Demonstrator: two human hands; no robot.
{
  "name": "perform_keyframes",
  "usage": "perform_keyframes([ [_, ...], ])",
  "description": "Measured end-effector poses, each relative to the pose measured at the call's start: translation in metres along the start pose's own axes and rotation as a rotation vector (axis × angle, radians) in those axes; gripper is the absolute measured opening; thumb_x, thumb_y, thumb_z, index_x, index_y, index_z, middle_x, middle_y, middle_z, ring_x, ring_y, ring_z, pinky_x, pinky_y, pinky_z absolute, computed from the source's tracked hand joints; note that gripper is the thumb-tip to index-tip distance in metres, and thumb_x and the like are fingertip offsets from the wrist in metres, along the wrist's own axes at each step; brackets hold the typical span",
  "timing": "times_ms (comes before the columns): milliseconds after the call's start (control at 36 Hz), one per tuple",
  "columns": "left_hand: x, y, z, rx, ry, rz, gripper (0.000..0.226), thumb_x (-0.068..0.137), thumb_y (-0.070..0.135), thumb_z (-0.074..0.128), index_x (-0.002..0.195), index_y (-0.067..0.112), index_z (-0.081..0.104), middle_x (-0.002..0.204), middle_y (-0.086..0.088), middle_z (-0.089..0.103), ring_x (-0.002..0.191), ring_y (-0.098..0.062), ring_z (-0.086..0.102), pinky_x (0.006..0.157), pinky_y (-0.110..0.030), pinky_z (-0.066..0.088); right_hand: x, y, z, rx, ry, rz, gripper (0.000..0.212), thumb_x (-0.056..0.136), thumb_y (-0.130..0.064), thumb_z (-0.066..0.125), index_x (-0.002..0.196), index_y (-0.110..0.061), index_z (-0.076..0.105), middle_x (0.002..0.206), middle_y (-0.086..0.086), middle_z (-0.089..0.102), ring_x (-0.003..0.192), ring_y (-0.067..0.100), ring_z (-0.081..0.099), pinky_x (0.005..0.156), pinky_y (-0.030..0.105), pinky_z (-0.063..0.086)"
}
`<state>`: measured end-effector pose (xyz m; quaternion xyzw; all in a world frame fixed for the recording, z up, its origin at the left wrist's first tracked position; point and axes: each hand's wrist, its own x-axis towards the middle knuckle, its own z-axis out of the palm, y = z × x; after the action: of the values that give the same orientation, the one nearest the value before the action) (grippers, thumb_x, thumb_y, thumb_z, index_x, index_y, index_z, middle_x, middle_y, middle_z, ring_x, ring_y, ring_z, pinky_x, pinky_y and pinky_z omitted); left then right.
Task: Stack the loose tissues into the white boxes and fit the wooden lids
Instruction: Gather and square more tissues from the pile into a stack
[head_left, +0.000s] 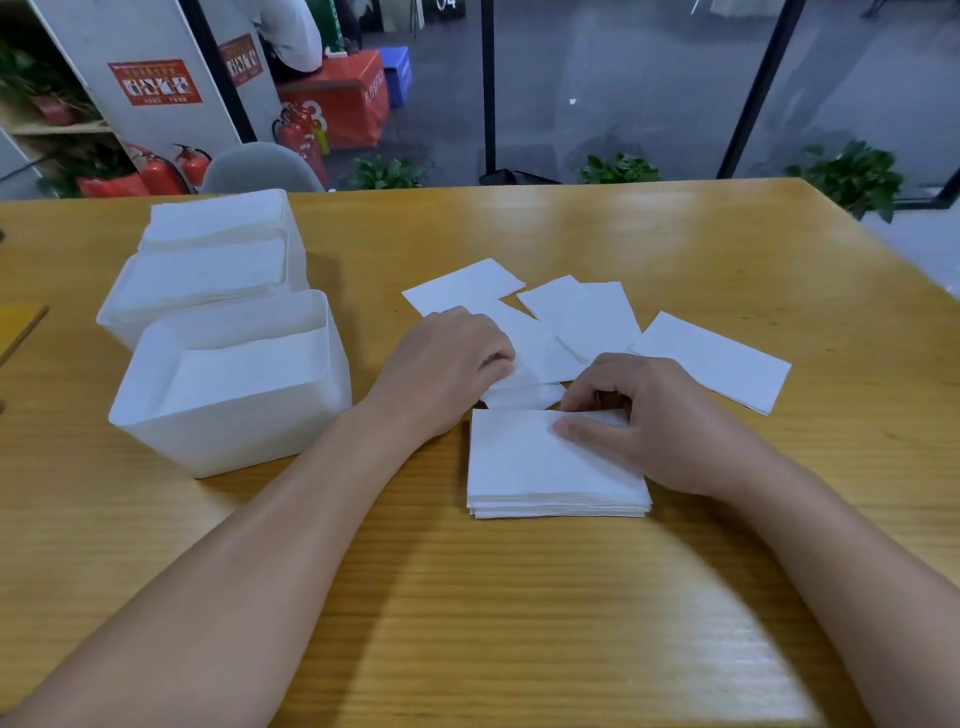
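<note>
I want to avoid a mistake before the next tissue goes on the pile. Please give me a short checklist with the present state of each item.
1. Left hand grips a loose tissue: ok.
2. Right hand holds the tissue stack steady: ok.
3. Stack edges are aligned: ok, roughly.
4. Nearest white box has room: ok, partly filled.
5. All loose tissues gathered: not ok, several remain.
6. Wooden lids within reach: cannot tell.

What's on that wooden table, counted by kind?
White plastic boxes: 3
Neat stack of white tissues: 1
Loose white tissues spread flat: about 5; overlaps hide some
Wooden lids: none clearly visible
Total: about 9
</note>
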<state>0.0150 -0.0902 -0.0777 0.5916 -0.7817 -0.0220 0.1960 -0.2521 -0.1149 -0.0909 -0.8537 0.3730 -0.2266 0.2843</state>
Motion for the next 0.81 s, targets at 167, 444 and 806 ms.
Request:
perform_keyframes([
  [167, 0.001, 0.003, 0.005, 0.078, 0.074, 0.022, 0.026, 0.111, 0.022, 0.057, 0.092, 0.018, 0.074, 0.097, 0.008, 0.073, 0.099, -0.021, 0.058, 0.088, -0.041, 0.044, 0.000, 0.000, 0.000, -0.011, 0.009, 0.006, 0.010, 0.093, -0.047, 0.081, 0.091, -0.039, 0.075, 0.099, -0.016, 0.070, 0.094, 0.008, 0.068, 0.079, 0.037, 0.056],
  [444, -0.011, 0.030, -0.006, -0.070, 0.240, 0.182, 0.014, 0.107, 0.018, 0.070, 0.095, 0.014, 0.076, 0.098, 0.005, 0.074, 0.099, -0.027, 0.062, 0.088, -0.049, 0.049, 0.003, -0.007, 0.004, -0.016, 0.231, -0.020, 0.054, 0.093, -0.032, 0.082, 0.140, -0.044, 0.060, 0.091, -0.013, 0.064, 0.071, 0.016, 0.055, 0.063, 0.021, 0.043],
  [806, -0.027, 0.010, 0.005, -0.278, 0.103, 0.014, 0.029, 0.098, 0.030, 0.079, 0.126, 0.033, 0.075, 0.127, 0.026, 0.065, 0.134, -0.009, 0.047, 0.112, -0.024, 0.039, 0.000, -0.013, -0.002, 0.202, 0.354, -0.066, 0.018, 0.097, -0.019, 0.083, 0.087, -0.031, 0.074, 0.078, -0.007, 0.065, 0.069, 0.016, 0.053, 0.063, 0.029, 0.043],
])
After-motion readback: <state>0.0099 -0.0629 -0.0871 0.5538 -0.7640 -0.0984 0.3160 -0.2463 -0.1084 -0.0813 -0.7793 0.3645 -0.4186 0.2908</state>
